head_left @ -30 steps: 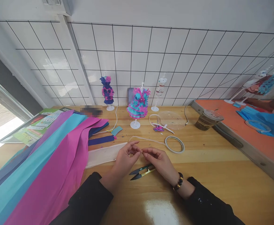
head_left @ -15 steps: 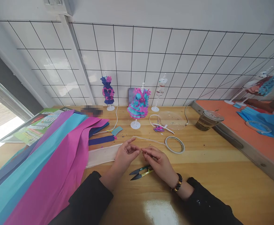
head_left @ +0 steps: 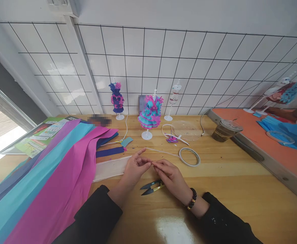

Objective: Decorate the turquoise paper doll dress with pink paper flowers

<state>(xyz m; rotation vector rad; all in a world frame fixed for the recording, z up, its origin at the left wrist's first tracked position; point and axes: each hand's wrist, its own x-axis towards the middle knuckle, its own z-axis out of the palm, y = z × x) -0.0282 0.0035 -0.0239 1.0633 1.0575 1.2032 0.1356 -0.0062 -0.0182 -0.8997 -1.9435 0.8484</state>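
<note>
In the head view, I have both hands low over the middle of the table (head_left: 227,189), fingertips almost meeting. On the left hand (head_left: 133,169) the thumb is pressed to a fingertip while another finger lifts away, its tip by the end of a thin pale strip of tape (head_left: 163,151); I cannot tell whether it touches. On the right hand (head_left: 172,174), with a dark bead bracelet (head_left: 192,200) at the wrist, thumb and forefinger are pressed together; anything between either pair of tips is too small for me to make out. The strip runs back to the tape roll (head_left: 192,165), which lies flat beyond the right hand. Below the fingers I see snips (head_left: 156,188) on the table, blades pointing left, handle end partly hidden by the right hand.

Left of the hands lie a white band (head_left: 110,169), a navy strip (head_left: 110,152) and long pink (head_left: 79,162) and light-blue sheets (head_left: 49,166). Ahead of me stands a turquoise-and-pink dressed stand (head_left: 150,117), and to the right a lidded cup (head_left: 223,130) near the orange surface (head_left: 260,135).
</note>
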